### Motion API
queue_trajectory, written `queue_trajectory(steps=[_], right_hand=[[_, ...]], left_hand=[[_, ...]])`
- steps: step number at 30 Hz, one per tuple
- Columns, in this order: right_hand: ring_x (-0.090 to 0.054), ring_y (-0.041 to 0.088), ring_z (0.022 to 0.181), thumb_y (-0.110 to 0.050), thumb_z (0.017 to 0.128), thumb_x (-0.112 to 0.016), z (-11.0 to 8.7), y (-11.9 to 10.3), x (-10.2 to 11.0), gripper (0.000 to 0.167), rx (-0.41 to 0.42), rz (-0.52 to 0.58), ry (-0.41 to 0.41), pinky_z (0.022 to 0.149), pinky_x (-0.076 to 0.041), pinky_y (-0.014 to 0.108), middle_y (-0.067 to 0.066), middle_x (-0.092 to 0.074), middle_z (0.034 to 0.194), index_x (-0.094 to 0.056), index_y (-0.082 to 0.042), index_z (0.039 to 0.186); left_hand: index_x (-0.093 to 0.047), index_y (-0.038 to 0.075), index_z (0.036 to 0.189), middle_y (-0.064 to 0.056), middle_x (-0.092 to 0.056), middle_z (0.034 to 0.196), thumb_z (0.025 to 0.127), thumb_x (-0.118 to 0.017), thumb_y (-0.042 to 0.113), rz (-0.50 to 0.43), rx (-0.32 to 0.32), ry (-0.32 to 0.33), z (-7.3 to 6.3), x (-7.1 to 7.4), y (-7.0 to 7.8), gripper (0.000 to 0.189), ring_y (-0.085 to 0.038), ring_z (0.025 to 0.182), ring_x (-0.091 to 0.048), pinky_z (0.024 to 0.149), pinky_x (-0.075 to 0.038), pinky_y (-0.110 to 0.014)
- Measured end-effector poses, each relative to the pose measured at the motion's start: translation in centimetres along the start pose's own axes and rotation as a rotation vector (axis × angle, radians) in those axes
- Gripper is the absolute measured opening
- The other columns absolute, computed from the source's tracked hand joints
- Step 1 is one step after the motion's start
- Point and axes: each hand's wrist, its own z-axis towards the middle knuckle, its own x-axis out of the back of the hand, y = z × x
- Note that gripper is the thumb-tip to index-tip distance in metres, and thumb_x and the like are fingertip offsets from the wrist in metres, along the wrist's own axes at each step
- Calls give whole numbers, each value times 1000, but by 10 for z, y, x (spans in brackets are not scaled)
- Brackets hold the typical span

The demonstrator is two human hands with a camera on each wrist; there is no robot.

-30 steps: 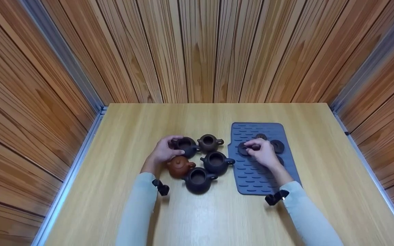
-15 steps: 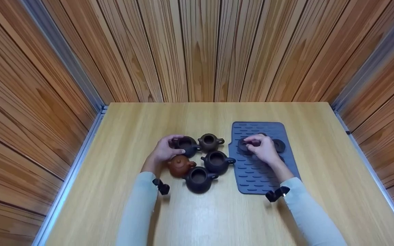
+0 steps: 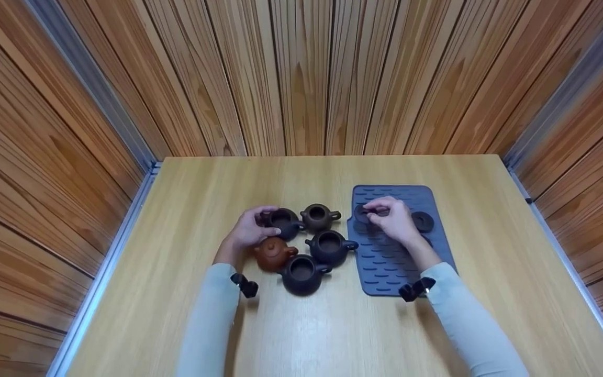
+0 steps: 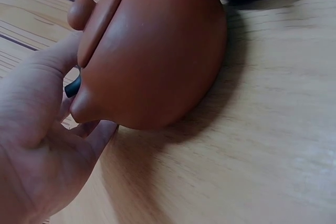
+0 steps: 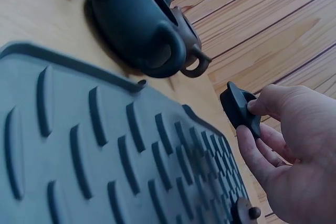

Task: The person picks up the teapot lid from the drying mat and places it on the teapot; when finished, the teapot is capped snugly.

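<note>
My left hand (image 3: pixel 249 229) grips a dark, lidless teapot (image 3: pixel 284 225) from its left side, thumb at the rim. In the left wrist view a reddish-brown teapot with its lid on (image 4: pixel 157 51) covers most of that dark pot. Over the grey mat (image 3: pixel 385 264), my right hand (image 3: pixel 394 222) pinches a dark teapot lid (image 5: pixel 237 109) between thumb and fingers. The right wrist view shows this lid tilted and raised above the mat. Another dark lid (image 3: pixel 423 222) lies on the mat right of the hand, with one more partly hidden below it.
Three more lidless teapots stand close by: a small brown one (image 3: pixel 319 217), a dark one (image 3: pixel 331 248) beside the mat's left edge, and a round dark one (image 3: pixel 302 276) at the front. Wood-plank walls (image 3: pixel 301 78) enclose the table (image 3: pixel 202 209).
My right hand has lifted the dark lid and carried it left and slightly away from me, towards the mat's left edge. My left hand stays on its teapot.
</note>
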Motion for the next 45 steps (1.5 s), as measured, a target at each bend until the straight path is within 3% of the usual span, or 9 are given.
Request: queue_trajectory(steps=[3, 5, 12, 18, 21, 25, 28, 36, 45], right_hand=[[-75, 41, 121, 3, 97, -79, 3, -7, -3, 23, 14, 5, -8, 106, -60, 42, 23, -79, 130, -86, 0, 118], [-74, 42, 122, 3, 97, -78, 4, -11, -4, 23, 15, 12, -17, 109, -60, 53, 24, -78, 131, -85, 0, 119], [-74, 41, 121, 4, 97, -78, 14, -28, -7, 23, 24, 29, -19, 109, -59, 53, 24, -78, 132, -85, 0, 118], [-74, 46, 120, 6, 96, -76, 23, -41, -11, 24, 57, 58, -23, 109, -59, 55, 28, -77, 132, -84, 4, 118], [-73, 47, 121, 4, 97, -76, 25, -46, -14, 25, 52, 50, -31, 111, -57, 61, 28, -77, 131, -84, 3, 120], [-73, 46, 122, 2, 97, -76, 27, -53, -21, 26, 46, 54, -43, 112, -55, 64, 27, -77, 130, -84, 2, 121], [-72, 45, 121, 3, 96, -76, 29, -57, -30, 26, 53, 62, -56, 110, -56, 61, 27, -77, 130, -84, 3, 121], [-73, 43, 120, 1, 96, -76, 29, -69, -52, 24, 67, 73, -79, 93, -54, 30, 26, -78, 128, -85, 2, 118], [-72, 43, 120, 2, 95, -77, 30, -89, -74, 24, 107, 126, -104, 109, -56, 55, 25, -78, 127, -85, 2, 118]], left_hand=[[-68, 11, 153, -24, -60, 157, 98, -83, -1, 5, -7, -4, 0, 0, 0, 59, -35, 134, -60, 64, -49, -20], [-67, 11, 154, -24, -59, 157, 98, -82, -2, -8, 7, -9, 0, -1, 1, 59, -34, 130, -62, 64, -49, -21], [-66, 13, 155, -28, -58, 152, 97, -82, -4, -59, 29, -32, 2, -4, 1, 63, -12, 66, -54, 47, -41, -21], [-69, 13, 153, -22, -62, 154, 97, -86, 0, 52, -24, -16, 5, -4, 2, 60, -24, 117, -63, 87, -51, -22], [-67, 13, 154, -22, -59, 158, 98, -84, 1, 41, -18, -28, 6, -5, 2, 60, -36, 137, -57, 81, -53, -24], [-67, 14, 154, -22, -57, 155, 98, -84, 0, 15, 4, -32, 5, -5, 3, 60, -39, 137, -58, 60, -47, -23], [-67, 15, 154, -21, -58, 153, 99, -83, 0, 12, 10, -27, 3, -5, 4, 59, -38, 136, -58, 63, -48, -23], [-67, 14, 154, -22, -56, 158, 99, -82, -2, -5, 14, -15, 0, -3, 4, 60, -36, 137, -56, 74, -52, -21], [-67, 13, 154, -21, -59, 159, 98, -82, -1, 25, 8, -6, -1, 1, 4, 60, -33, 137, -57, 89, -51, -21]])
